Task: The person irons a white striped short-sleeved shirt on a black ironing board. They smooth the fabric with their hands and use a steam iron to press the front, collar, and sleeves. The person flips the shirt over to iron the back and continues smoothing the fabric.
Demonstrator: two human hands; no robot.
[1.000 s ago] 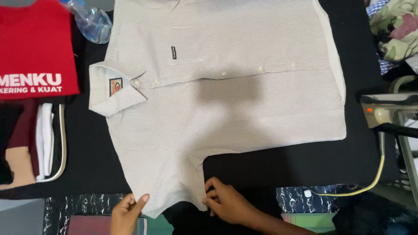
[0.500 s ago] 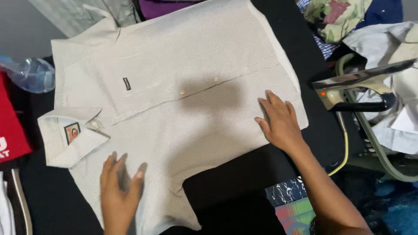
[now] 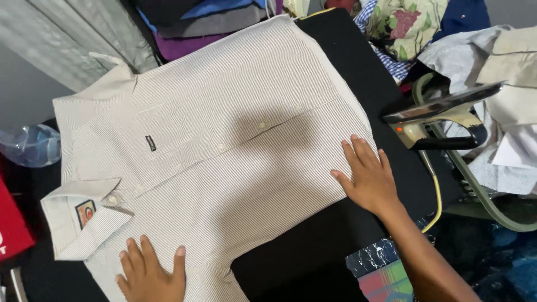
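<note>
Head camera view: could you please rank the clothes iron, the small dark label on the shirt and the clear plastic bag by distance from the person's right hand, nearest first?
From the right hand, flat on the shirt's edge:
1. Clothes iron, just up and to its right, on its stand.
2. Small dark label, on the shirt's chest, to the left.
3. Clear plastic bag, at the far left edge, beyond the shirt.

Black padded ironing surface [image 3: 313, 263] fills the middle. Grey wall or floor [image 3: 22, 95] upper left, with a grey striped cloth [image 3: 84, 33] hanging over it. Heap of folded clothes [image 3: 207, 22] at the top edge, floral fabric [image 3: 408, 22] and pale garments [image 3: 503, 61] piled on the right. Clear plastic bag [image 3: 31, 144] at left. Light from above casts a soft shadow mid-surface.
</note>
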